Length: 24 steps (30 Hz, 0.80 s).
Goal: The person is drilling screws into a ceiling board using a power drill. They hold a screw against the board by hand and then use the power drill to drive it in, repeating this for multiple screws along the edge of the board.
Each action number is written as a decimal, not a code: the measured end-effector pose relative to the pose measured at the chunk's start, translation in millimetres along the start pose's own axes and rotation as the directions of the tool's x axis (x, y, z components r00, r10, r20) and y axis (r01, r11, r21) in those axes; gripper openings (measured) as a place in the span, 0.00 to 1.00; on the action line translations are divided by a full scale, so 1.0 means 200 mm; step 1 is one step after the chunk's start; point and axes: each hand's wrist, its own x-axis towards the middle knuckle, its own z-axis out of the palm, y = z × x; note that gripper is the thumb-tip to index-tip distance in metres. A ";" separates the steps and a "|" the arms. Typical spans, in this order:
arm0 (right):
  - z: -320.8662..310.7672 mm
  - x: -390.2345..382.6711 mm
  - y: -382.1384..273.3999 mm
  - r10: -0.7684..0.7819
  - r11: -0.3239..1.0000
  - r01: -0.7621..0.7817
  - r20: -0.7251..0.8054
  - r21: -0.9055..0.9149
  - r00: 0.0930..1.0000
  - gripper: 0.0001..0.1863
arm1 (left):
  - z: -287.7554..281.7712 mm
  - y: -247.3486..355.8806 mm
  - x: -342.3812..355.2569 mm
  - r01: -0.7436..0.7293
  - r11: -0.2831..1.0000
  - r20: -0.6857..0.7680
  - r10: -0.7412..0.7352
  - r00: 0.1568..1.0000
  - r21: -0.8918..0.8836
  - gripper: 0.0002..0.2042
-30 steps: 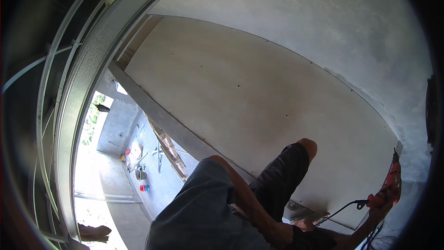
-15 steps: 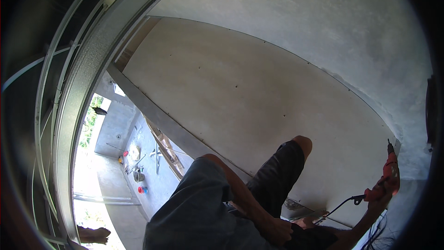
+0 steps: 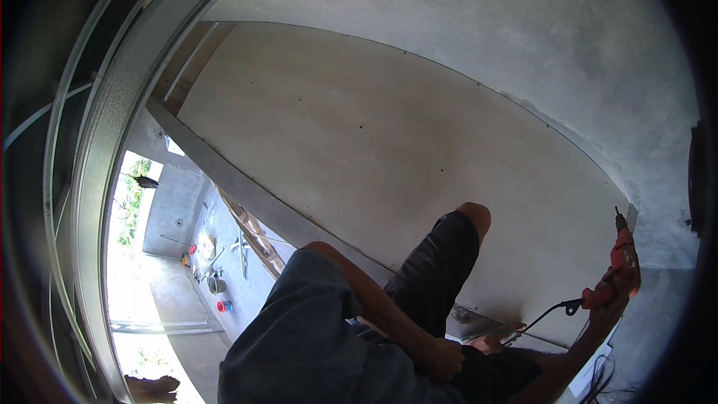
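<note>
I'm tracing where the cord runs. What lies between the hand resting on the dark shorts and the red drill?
In the head view, the drill's black cord spans from the left hand to the red drill, held by the right hand, in front of the grey board.

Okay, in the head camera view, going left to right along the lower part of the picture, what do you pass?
Curved metal frame → red can on the floor far below → left hand resting on the dark shorts → black cord → right hand gripping the red power drill.
</note>
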 end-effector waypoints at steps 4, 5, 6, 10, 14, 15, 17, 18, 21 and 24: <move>-0.09 0.03 0.06 -0.156 0.986 0.155 -0.002 -0.063 0.988 0.29 | 0.03 -0.02 0.00 -0.024 1.000 -0.119 0.024 0.993 -0.004 0.09; -0.10 0.03 0.07 -0.155 0.986 0.155 0.002 -0.055 0.988 0.29 | 0.03 -0.02 0.00 -0.026 1.000 -0.084 0.026 0.996 -0.007 0.09; -0.11 0.03 0.07 -0.155 0.987 0.155 0.003 -0.052 0.988 0.29 | 0.02 -0.02 -0.01 -0.029 1.000 -0.049 0.028 0.998 -0.010 0.10; -0.13 0.04 0.08 -0.111 0.994 0.111 0.017 0.009 0.994 0.28 | 0.06 -0.05 -0.02 -0.107 0.994 -0.106 0.105 0.989 -0.006 0.10; -0.08 0.01 0.03 -0.062 0.995 0.068 0.076 -0.072 0.995 0.23 | 0.01 -0.09 -0.06 -0.176 0.982 -0.181 0.161 0.970 -0.072 0.10; 0.02 -0.03 -0.02 0.092 0.995 -0.094 0.053 0.033 0.994 0.25 | -0.01 -0.09 -0.08 -0.189 0.980 -0.200 0.173 0.964 -0.064 0.10; 0.18 -0.10 -0.10 0.126 0.990 -0.124 -0.024 0.062 0.992 0.26 | -0.07 -0.12 -0.07 -0.186 0.957 -0.197 0.143 0.970 -0.223 0.09; 0.21 -0.13 -0.12 0.167 0.981 -0.157 -0.078 0.117 0.983 0.27 | -0.13 -0.13 -0.09 -0.146 0.915 -0.170 0.087 0.982 -0.377 0.07; 0.17 -0.15 -0.19 0.069 0.997 -0.069 -0.046 0.018 0.997 0.27 | -0.43 -0.23 -0.15 -0.003 0.785 -0.255 -0.197 0.947 -0.620 0.05; 0.20 -0.12 -0.17 0.095 0.993 -0.088 -0.102 0.079 0.990 0.29 | -0.41 -0.53 -0.12 -0.189 0.702 -0.620 -0.431 0.656 -0.687 0.06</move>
